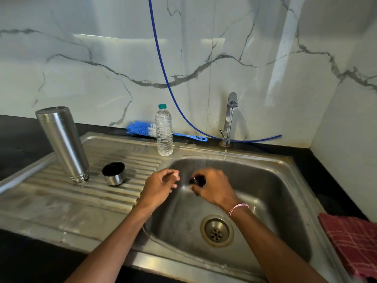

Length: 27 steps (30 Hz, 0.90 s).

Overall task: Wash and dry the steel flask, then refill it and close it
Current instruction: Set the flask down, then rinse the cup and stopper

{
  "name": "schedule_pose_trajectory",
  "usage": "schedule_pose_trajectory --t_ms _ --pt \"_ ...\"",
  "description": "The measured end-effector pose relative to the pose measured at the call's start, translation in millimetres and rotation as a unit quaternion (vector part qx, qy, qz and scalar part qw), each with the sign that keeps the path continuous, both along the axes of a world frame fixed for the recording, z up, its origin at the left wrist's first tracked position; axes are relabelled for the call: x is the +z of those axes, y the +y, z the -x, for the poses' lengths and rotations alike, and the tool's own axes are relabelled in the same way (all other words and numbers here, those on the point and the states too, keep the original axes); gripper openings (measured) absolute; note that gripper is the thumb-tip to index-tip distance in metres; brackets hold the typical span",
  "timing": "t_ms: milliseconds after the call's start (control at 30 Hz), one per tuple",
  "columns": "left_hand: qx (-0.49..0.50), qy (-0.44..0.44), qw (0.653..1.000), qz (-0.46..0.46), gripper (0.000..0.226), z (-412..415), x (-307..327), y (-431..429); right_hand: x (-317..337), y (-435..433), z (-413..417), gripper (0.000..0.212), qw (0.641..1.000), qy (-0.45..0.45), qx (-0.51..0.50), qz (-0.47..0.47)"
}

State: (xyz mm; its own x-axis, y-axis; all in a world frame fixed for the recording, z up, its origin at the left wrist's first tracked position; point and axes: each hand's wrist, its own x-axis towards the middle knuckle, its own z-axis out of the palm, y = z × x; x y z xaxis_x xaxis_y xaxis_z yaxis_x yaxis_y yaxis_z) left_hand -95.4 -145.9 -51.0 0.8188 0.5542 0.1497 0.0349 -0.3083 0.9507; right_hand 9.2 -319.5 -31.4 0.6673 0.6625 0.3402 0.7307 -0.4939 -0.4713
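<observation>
Right hand [212, 185] is gripping a small dark stopper [197, 180] under the running tap [232, 103], left hand [161, 183] idling empty; slippery wet, it risks dropping onto the drain [216, 230].

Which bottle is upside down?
The steel flask: its threaded mouth faces down. The plastic bottle stands upright, green cap on top.

left hand [161, 186], right hand [214, 188]: bare | forearms [114, 237]: bare | right wrist: pink-and-white thread band [238, 209]

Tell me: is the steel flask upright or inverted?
Inverted: the steel flask rests threaded neck down on the drainboard, closed base up.
</observation>
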Motion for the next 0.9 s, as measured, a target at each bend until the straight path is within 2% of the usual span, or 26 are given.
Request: schedule_pose_trajectory --t_ms 33,67,100,167,200,233,333,367,533,600,700,767,833,900 --pt "0.004 0.002 1.0 -0.022 0.014 0 -1 0 -5 -4 0 0.033 0.995 -0.006 -0.006 0.097" --pt "0.005 0.005 0.999 -0.048 0.02 0 -2 -1 -8 -7 -1 0.035 0.989 -0.029 -0.007 0.146" --pt "0.003 0.01 0.998 -0.07 0.024 -1 -4 0 -8 -8 -2 0.037 0.99 -0.057 -0.005 0.131" --pt "0.001 0.022 0.994 -0.105 0.025 -1 -5 1 -1 -6 -3 0.039 0.997 -0.071 -0.008 -0.022" --pt "0.001 0.025 0.993 -0.114 0.024 0 -5 1 2 -5 -3 0.04 0.996 -0.059 -0.014 -0.069" --pt "0.001 0.027 0.993 -0.117 0.024 0 -5 1 4 -6 -4 0.04 0.998 -0.036 -0.008 -0.058" --pt "-0.002 0.023 0.992 -0.127 0.023 2 -1 -2 -9 -9 -2 0.047 0.987 0.029 0.003 0.157" --pt "-0.005 0.022 0.991 -0.135 0.021 3 1 -3 -12 -12 -3 0.051 0.983 0.048 -0.004 0.178" --pt "-0.028 0.014 0.98 -0.198 0.017 16 10 0 -3 -9 -9 0.043 0.993 0.119 -0.01 0.017" --pt "-0.031 0.021 0.968 -0.248 0.016 32 10 10 -4 -7 -6 0.04 0.994 0.11 0.001 0.004" --pt "0.008 0.035 0.923 -0.383 0.016 71 11 32 -5 -4 -2 0.044 0.995 0.099 0.011 -0.003" --pt "0.051 0.068 0.887 -0.454 0.015 101 10 47 1 1 2 0.043 0.992 0.119 0.006 -0.05" --pt "0.089 0.118 0.873 -0.464 0.022 123 8 57 9 13 10 0.034 0.986 0.137 0.007 -0.096" --pt "0.109 0.145 0.874 -0.451 0.032 130 7 61 16 30 20 0.025 0.985 0.135 0.022 -0.107"
